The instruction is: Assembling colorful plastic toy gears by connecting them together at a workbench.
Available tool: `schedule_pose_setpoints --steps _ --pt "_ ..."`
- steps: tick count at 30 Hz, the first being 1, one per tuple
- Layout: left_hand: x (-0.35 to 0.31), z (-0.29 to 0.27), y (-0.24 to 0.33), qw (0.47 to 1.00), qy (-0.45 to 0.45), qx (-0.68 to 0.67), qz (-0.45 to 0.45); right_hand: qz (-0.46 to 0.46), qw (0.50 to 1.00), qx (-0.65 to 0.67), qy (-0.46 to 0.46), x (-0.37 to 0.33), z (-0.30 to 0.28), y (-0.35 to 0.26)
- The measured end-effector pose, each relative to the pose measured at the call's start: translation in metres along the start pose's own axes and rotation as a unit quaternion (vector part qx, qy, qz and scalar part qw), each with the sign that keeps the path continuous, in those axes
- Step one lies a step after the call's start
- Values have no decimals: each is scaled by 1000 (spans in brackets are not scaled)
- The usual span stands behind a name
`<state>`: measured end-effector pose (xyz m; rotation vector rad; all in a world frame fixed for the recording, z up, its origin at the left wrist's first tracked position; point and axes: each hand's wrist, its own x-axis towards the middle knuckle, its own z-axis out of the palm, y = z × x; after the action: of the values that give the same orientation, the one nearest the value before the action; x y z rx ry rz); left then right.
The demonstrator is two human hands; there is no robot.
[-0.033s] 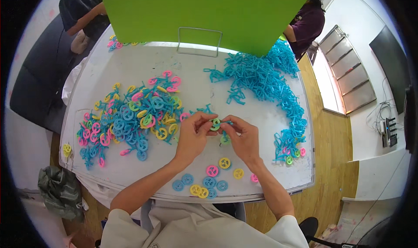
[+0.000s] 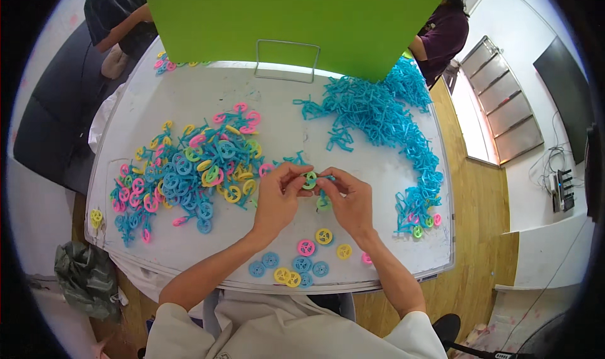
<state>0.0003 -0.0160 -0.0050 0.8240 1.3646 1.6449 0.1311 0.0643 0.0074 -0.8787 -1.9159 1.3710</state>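
Over the middle of the table, my left hand [image 2: 277, 195] pinches a small green spoked plastic wheel [image 2: 309, 181] between thumb and fingers. My right hand [image 2: 348, 201] meets it from the other side, its thumb and fingertips closed on a blue plastic fork piece [image 2: 329, 178] that is mostly covered. The wheel and fork piece touch; how they join is too small to make out. Just below my fingertips another green wheel [image 2: 324, 202] lies on the table. Nearer to me are loose wheels: a pink one [image 2: 306, 247], several yellow ones [image 2: 324, 236] and several blue ones [image 2: 302, 264].
On the left spreads a heap of blue forks with coloured wheels [image 2: 189, 163]. A large pile of bare blue fork pieces [image 2: 378, 110] runs down the right side. A green panel [image 2: 290, 25] stands across the back, with people partly visible at both sides.
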Motion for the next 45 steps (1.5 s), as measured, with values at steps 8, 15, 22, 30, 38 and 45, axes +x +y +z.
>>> schedule_pose_setpoints --steps 8,15,22,30,38,45 --pt "-7 11 6 992 55 38 102 29 997 62 39 0 7 -6" --pt "-6 10 5 992 52 74 93 21 996 40 71 -3 11 -1" --pt "-1 4 6 994 27 74 78 -44 995 -28 84 -3 7 0" --pt "11 -13 16 997 -21 -60 -38 12 987 118 -112 6 -13 -4" --pt "20 -35 38 894 147 353 234 -155 964 -201 82 30 -38 31" --pt "4 -14 36 778 140 506 346 -218 896 -368 118 43 -33 51"
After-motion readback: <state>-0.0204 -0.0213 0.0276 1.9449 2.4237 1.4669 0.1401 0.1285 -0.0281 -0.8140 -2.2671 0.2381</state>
